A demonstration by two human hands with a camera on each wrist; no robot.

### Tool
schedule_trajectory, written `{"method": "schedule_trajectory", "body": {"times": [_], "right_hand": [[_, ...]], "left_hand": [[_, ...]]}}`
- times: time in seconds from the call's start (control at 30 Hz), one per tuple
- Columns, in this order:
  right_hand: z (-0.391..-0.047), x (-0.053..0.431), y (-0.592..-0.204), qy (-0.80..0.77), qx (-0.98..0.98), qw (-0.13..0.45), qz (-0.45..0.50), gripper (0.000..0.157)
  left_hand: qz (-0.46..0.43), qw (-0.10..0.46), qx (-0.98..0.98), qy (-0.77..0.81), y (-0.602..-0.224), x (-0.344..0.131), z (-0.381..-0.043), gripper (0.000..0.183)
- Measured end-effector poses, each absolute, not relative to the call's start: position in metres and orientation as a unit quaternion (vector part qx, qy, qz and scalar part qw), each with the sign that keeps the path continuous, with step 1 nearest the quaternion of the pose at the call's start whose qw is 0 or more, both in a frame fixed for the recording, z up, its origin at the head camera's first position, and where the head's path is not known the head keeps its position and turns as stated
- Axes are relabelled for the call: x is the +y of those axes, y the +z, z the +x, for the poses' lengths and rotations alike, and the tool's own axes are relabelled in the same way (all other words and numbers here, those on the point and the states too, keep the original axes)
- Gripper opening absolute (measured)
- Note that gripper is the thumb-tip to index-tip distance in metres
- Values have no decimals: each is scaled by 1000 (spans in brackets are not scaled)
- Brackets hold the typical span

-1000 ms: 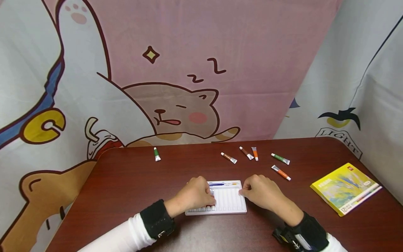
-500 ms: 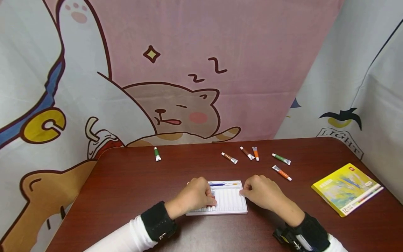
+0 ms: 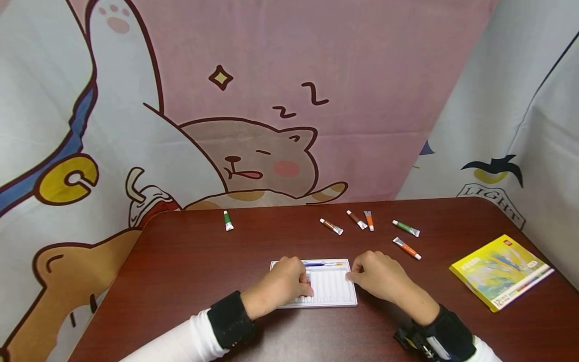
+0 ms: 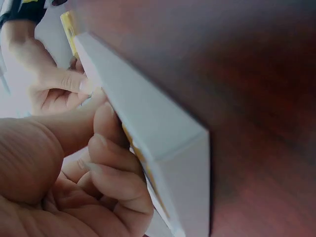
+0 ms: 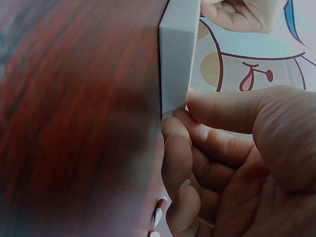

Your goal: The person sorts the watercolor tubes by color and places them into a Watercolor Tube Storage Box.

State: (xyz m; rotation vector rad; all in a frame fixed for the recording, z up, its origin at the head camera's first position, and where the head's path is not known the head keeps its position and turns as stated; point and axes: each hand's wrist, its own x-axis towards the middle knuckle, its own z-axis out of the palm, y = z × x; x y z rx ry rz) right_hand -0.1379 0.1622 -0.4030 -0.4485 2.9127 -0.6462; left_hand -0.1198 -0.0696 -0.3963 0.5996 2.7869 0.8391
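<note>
A white plastic tray with ridged slots lies on the table in the head view. Over its left part, my left hand pinches a small paint tube with a bit of red on it, mostly hidden by the fingers. More of the tray's left slots are covered by that hand. A blue-handled paintbrush lies along the tray's far side. My right hand holds the tray's right edge between thumb and curled fingers; in the right wrist view its thumb touches the rim.
Several paint tubes lie loose at the back: a green one at left, brown ones, orange ones and another green one. A yellow paint box lies at right. A printed cloth hangs behind the table.
My left hand has shifted slightly to the right and bared the tray's far left corner. The right hand stays at the tray's edge. The head view has turned a little.
</note>
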Motion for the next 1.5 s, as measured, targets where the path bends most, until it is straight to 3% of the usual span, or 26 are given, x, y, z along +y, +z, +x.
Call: {"method": "schedule_trajectory", "body": {"times": [0.83, 1.1, 1.2, 1.5], "right_hand": [[-136, 165, -401, -222, 953, 78, -188, 31], [-135, 166, -403, -214, 957, 70, -180, 33], [-135, 167, -404, -210, 959, 69, -178, 33], [-135, 167, -403, -205, 959, 68, -181, 35]], "left_hand": [[199, 57, 934, 289, -399, -72, -118, 38], [178, 88, 920, 337, -388, -84, -123, 30], [154, 60, 931, 326, -380, -97, -132, 29], [57, -103, 964, 240, -369, -154, -172, 20]]}}
